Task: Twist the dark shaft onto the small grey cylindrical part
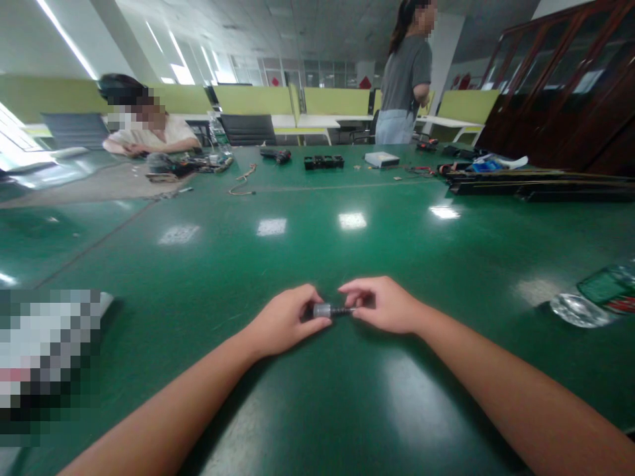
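Yellow-green partitions [337, 101] and a dark cabinet [560, 73] stand behind a wide green desk [307, 396] with ceiling light glaring off it. At its far side a person [171, 135] sits with arms on the top, and another person [404, 79] stands. A white box [381, 160], a black frame [324, 162] and a wire [241, 184] lie along the far edge, well apart from the work; a bottle [608, 291] lies on its side at the right.

The grey cylinder [322, 310] is between the two hands, near the middle of the desk, its dark shaft [340, 311] pointing right. The left hand [285, 320] is clamped on the cylinder, thumb in front and fingers behind. The right hand [389, 305] has its thumb at the shaft's outer end and the forefinger raised clear; the view is too small and soft to tell whether it truly grips.

For good handling, the left pinch should stay firm and still, with the right doing the fine work. Keeping cylinder and shaft in one line would avoid side load, and working low over the bare desk would make a slip harmless.
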Motion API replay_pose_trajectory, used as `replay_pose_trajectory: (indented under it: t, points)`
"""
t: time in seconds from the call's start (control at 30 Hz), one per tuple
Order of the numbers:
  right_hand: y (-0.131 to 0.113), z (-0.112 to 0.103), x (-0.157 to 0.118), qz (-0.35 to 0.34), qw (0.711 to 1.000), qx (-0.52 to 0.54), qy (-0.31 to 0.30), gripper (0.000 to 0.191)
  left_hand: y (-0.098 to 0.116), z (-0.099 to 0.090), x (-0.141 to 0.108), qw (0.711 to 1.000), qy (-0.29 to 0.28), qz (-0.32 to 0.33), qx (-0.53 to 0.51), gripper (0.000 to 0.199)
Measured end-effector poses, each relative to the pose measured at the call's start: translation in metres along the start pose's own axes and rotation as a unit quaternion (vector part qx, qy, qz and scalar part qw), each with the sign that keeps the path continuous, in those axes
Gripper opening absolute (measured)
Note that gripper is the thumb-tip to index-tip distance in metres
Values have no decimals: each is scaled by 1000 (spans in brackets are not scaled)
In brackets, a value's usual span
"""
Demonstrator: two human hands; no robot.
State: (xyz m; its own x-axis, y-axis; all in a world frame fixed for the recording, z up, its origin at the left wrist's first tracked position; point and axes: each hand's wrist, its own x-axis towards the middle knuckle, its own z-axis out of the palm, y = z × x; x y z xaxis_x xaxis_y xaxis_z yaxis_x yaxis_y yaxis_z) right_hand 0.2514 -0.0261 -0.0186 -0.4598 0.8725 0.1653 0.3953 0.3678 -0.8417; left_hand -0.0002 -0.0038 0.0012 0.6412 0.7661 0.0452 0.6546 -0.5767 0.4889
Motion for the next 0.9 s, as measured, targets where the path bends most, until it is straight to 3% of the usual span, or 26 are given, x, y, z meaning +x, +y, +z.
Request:
replay_pose_trajectory:
  t: [0.23, 0.47, 0.9]
  points:
    - [1, 3, -1, -21, 999, -41, 5, 44, 0, 1, 0, 1000, 2, -4, 1, 31]
    - [-3, 11, 4, -60, 990, -130, 11, 24, -1, 3, 1, 1000, 4, 2, 4, 29]
    - [-4, 15, 8, -115, 978, -176, 4, 19, 0, 4, 1, 1000, 9, 3, 17, 32]
